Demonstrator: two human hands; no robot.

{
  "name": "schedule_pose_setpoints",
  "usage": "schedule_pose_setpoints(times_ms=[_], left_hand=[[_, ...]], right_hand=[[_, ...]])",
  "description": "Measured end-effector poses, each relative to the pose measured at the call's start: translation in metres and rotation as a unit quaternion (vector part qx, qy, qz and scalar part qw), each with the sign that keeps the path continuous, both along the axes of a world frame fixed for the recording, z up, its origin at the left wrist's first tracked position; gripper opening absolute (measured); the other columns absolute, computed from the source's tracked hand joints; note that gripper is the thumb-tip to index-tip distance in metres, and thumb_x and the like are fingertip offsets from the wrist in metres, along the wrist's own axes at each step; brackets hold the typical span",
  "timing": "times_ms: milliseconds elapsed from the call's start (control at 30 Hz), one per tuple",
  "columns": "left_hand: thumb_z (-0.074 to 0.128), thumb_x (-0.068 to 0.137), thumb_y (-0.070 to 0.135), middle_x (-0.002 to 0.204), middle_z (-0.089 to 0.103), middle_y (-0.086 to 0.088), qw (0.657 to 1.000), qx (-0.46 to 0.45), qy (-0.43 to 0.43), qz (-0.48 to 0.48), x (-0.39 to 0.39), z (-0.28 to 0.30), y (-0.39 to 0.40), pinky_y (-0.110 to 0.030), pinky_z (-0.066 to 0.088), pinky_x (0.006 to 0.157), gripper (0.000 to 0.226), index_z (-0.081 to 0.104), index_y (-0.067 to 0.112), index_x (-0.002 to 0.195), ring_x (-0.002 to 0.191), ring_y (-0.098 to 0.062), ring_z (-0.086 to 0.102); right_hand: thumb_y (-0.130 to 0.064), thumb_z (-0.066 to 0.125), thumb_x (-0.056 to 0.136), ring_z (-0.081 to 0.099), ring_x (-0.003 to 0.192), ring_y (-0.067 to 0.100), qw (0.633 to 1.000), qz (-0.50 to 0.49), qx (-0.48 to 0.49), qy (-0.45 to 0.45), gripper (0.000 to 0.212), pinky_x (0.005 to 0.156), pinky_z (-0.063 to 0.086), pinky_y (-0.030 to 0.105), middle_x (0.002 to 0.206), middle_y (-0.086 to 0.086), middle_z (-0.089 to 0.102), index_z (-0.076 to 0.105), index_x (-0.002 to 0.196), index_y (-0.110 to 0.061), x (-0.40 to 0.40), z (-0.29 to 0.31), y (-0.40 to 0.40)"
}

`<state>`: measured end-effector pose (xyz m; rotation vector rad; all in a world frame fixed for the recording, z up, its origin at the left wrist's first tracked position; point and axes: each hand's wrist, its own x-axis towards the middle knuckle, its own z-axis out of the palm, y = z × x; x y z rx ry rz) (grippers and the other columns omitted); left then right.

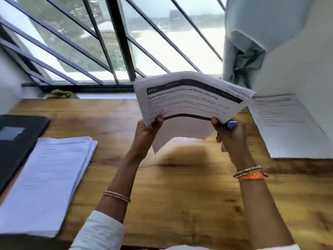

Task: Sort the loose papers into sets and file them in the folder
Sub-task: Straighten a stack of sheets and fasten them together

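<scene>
Above the desk (180, 204), both hands hold one bundle of papers (187, 98) up off the wood, its lower edge bowed upward between them. Left hand (144, 130) grips the bundle's lower left corner, thumb on the printed face and fingers curled behind. Right hand (232, 136) pinches the lower right edge with the thumb on top, and its curled fingers also hold a pen (231, 125) with a pale blue rounded end; the rest of the pen is hidden. The top sheet carries a black header band and lines of blurred print, and a lower sheet droops below the left hand. Three groups of paper show: the held bundle, a thick squared stack (45, 181) lying flat on the desk at the left, and a sheet (288, 127) lying at the right against the wall. One dark folder (16, 138), flat with a pale rectangular label, lies at the far left, its edge under or touching the stack. Each wrist wears thin beaded bracelets, the left (117, 195) red and green, the right (249, 174) orange and gold. White sleeves cover the forearms near the bottom edge. The desk is warm brown grained wood. Behind it a window (108, 42) with dark slanted bars, and a pale blue curtain (248, 51) bunched at the right
</scene>
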<state>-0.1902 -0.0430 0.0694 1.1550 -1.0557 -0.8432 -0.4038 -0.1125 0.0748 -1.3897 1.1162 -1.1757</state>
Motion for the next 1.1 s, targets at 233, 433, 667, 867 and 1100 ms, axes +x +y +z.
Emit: schedule_pose_setpoints(times_ms=[233,433,667,867,1100], left_hand=[[0.045,0.096,0.02,0.08,0.071,0.01,0.998,0.046,-0.007,0.049,0.016,-0.026,0.01,-0.026,0.055,0.061,0.017,0.062,0.017,0.097,0.073,-0.007,0.066],[0.049,0.098,0.019,0.086,0.074,0.009,0.989,0.145,-0.01,0.03,0.027,-0.043,0.016,-0.03,0.054,0.07,0.018,0.067,0.018,0.099,0.082,-0.008,0.069],[0.051,0.098,0.023,0.091,0.07,-0.002,0.977,0.191,-0.007,0.09,0.06,-0.042,0.01,-0.027,0.057,0.064,0.023,0.062,0.006,0.108,0.078,-0.013,0.069],[0.053,0.096,0.021,0.104,0.07,-0.006,0.942,0.292,-0.063,0.152,0.051,-0.111,0.032,-0.041,0.054,0.086,0.014,0.063,0.017,0.105,0.095,-0.025,0.066],[0.053,0.095,0.024,0.109,0.069,-0.009,0.934,0.322,-0.07,0.136,0.055,-0.13,0.035,-0.044,0.052,0.091,0.024,0.063,0.013,0.114,0.101,-0.026,0.065]], right_hand=[[-0.013,0.064,0.092,0.05,0.04,-0.002,0.999,0.019,0.019,0.025,0.027,0.036,0.03,0.006,0.041,-0.018,0.051,0.052,0.068,-0.018,0.035,-0.015,-0.001],[-0.019,0.062,0.089,0.059,0.072,0.024,0.98,-0.041,0.115,0.155,0.008,0.052,0.04,0.024,0.079,0.004,0.066,0.065,0.082,-0.019,0.039,-0.043,0.002],[-0.019,0.064,0.085,0.058,0.064,0.021,0.938,-0.003,0.244,0.245,0.012,0.056,0.044,0.027,0.076,0.008,0.065,0.065,0.078,-0.01,0.024,-0.057,0.044],[-0.032,0.058,0.092,0.059,0.094,0.028,0.857,-0.033,0.074,0.51,0.028,0.066,0.04,0.03,0.109,0.008,0.06,0.057,0.115,-0.016,0.03,-0.07,0.084],[-0.039,0.056,0.093,0.052,0.072,0.021,0.886,0.195,0.096,0.41,0.036,0.058,0.044,0.029,0.086,0.004,0.049,0.045,0.111,-0.009,0.123,-0.042,-0.005]])
